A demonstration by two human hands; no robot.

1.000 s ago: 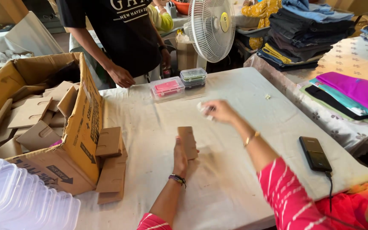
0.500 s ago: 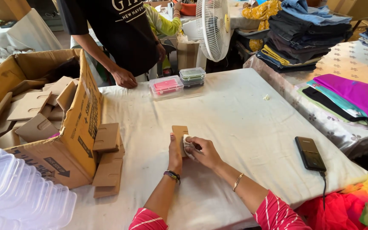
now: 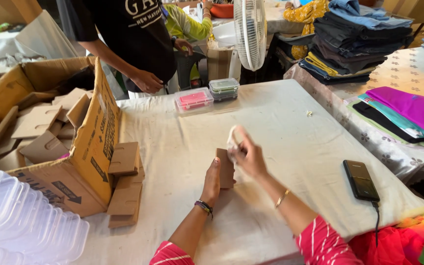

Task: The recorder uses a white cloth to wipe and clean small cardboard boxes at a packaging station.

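My left hand (image 3: 213, 181) grips a small brown cardboard piece (image 3: 226, 167) and stands it upright on the white table cloth (image 3: 280, 118). My right hand (image 3: 247, 154) is just to its right, fingers closed on a small white object (image 3: 232, 137) held near the cardboard's top edge. Both forearms come from the bottom edge in red striped sleeves.
A big open carton (image 3: 94, 142) of cardboard pieces sits at the left, with more pieces (image 3: 125, 184) stacked against it. Clear plastic lids (image 3: 11, 221) lie at the bottom left. Two lidded containers (image 3: 207, 95), a fan (image 3: 250, 32), a phone (image 3: 361, 179) and folded clothes (image 3: 359, 34) surround the table. Another person (image 3: 133, 44) stands opposite.
My right hand came back from the far side of the table to the cardboard piece with the white object. My left hand kept the cardboard upright.
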